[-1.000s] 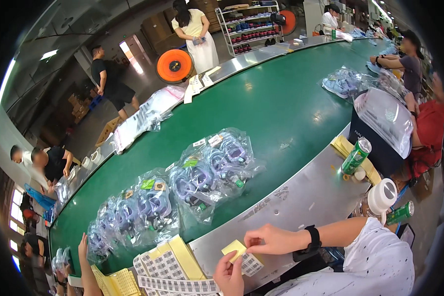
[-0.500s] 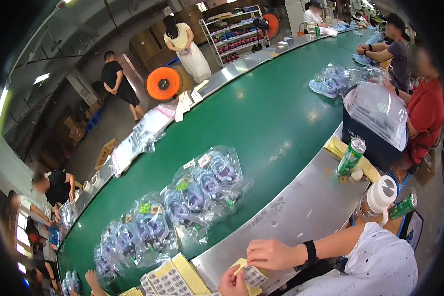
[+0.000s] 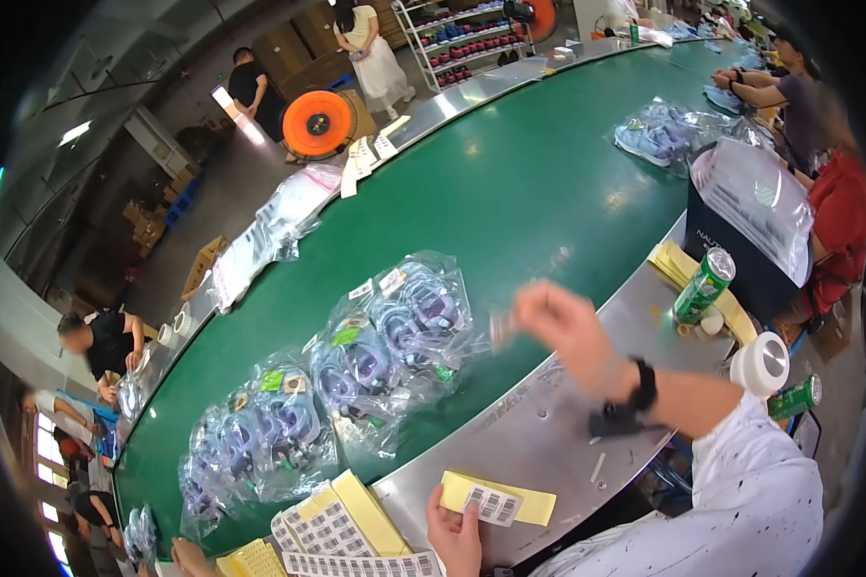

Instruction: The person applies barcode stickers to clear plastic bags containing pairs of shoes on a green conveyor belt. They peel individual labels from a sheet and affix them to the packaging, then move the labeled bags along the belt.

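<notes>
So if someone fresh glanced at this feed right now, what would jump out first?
Probably the long green conveyor belt curving through the middle, with a row of clear bags of bluish shoes lying along its near edge. Next, the right hand, blurred, raised over the steel side table beside those bags, while the left hand touches a yellow label sheet at the bottom.

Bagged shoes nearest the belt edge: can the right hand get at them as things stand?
Probably yes. The right hand hangs blurred just beside the nearest bagged shoes on the green belt, and nothing lies between them. It pinches a small sticker, so its fingers are partly busy.
</notes>
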Tool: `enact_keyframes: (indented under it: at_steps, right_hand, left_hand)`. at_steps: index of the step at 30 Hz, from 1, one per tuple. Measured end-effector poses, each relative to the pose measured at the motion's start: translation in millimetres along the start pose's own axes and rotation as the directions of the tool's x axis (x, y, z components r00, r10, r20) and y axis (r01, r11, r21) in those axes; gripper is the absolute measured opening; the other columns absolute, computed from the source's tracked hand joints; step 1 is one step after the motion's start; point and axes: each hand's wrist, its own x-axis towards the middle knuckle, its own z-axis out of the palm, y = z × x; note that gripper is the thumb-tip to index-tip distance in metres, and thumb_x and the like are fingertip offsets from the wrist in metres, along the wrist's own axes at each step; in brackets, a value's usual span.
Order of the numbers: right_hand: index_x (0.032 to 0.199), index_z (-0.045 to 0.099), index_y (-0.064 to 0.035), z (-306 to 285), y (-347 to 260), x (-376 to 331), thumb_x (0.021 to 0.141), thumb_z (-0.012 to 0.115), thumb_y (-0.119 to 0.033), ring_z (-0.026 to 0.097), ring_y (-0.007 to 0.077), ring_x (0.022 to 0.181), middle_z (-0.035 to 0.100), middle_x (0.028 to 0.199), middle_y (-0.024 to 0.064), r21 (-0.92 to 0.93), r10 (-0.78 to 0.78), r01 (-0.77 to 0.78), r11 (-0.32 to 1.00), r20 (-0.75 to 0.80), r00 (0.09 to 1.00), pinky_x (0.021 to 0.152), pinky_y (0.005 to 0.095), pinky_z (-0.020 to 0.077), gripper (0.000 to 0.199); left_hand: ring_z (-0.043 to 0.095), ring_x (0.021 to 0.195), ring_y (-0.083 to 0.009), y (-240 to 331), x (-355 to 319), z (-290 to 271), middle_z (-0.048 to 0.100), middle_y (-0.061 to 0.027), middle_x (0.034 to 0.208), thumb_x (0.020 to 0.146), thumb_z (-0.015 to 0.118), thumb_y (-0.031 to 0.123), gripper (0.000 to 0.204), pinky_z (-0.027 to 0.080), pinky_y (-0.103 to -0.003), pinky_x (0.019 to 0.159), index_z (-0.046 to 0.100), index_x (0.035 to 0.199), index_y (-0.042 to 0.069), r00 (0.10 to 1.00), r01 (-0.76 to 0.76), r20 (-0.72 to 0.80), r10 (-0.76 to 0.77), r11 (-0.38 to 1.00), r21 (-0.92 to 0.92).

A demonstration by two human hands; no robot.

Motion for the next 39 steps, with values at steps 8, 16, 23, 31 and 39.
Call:
enact_keyframes:
  at_steps: [8, 16, 23, 31, 39]
  right_hand:
    - [0.136, 0.024, -0.0088, -4.8, 134.0, 137.3, 0.087, 0.055, -0.011, 0.057, 0.0254, 0.092, 0.05, 0.112, 0.0188, 0.224, 0.572, -0.586, 0.779, 0.13, 0.81, 0.088, 0.0362, 0.0465, 0.058]
    - [0.138, 0.022, -0.0179, 26.0, 187.2, 185.5, 0.084, 0.058, -0.017, 0.052, 0.0116, 0.054, 0.055, 0.071, 0.0053, 0.132, 0.547, -0.532, 0.836, -0.129, 0.827, 0.045, 0.0255, 0.043, 0.065]
    - [0.136, 0.024, -0.0182, 59.6, 174.5, 191.2, 0.082, 0.062, -0.022, 0.044, 0.0083, 0.046, 0.051, 0.065, 0.0018, 0.075, 0.56, -0.555, 0.828, -0.126, 0.819, 0.038, 0.0223, 0.0346, 0.067]
    - [0.138, 0.025, -0.0199, 78.4, 167.9, 186.0, 0.075, 0.061, -0.001, 0.05, 0.0104, 0.056, 0.052, 0.072, 0.0001, 0.049, 0.515, -0.514, 0.857, -0.122, 0.848, 0.044, 0.0249, 0.0399, 0.075]
    - [0.134, 0.03, -0.0106, 58.4, 153.0, 182.4, 0.071, 0.059, 0.007, 0.047, 0.0096, 0.052, 0.049, 0.064, -0.0004, -0.057, 0.322, -0.347, 0.936, -0.256, 0.912, 0.044, 0.0248, 0.0403, 0.072]
  left_hand:
    - [0.061, 0.092, -0.0195, -38.0, 12.5, 3.4, 0.058, -0.0165, 0.11, 0.083, 0.057, -0.003, 0.047, 0.051, -0.027, 0.078, 0.036, 0.126, -0.005, 0.988, -0.08, -0.15, 0.043, 0.965, -0.251]
    - [0.058, 0.093, -0.0105, -58.7, 7.3, -18.4, 0.059, -0.0094, 0.11, 0.088, 0.057, 0.007, 0.048, 0.049, -0.023, 0.078, 0.037, 0.131, 0.002, 1.0, -0.004, 0.025, 0.012, 0.956, -0.293]
    - [0.056, 0.098, -0.0112, -48.7, 2.7, -18.7, 0.055, -0.0091, 0.116, 0.089, 0.055, 0.003, 0.048, 0.047, -0.024, 0.083, 0.035, 0.132, 0.002, 0.999, 0.034, 0.037, -0.023, 0.943, -0.332]
    - [0.057, 0.099, -0.0134, -46.6, 5.0, -18.1, 0.056, -0.0108, 0.114, 0.088, 0.055, 0.002, 0.048, 0.048, -0.026, 0.083, 0.036, 0.132, 0.002, 0.999, -0.005, 0.039, 0.02, 0.938, -0.348]
    - [0.059, 0.093, -0.0115, -45.5, 2.1, -22.1, 0.059, -0.0101, 0.109, 0.087, 0.059, 0.005, 0.047, 0.05, -0.025, 0.078, 0.039, 0.129, 0.001, 1.0, -0.014, 0.013, 0.019, 0.939, -0.343]
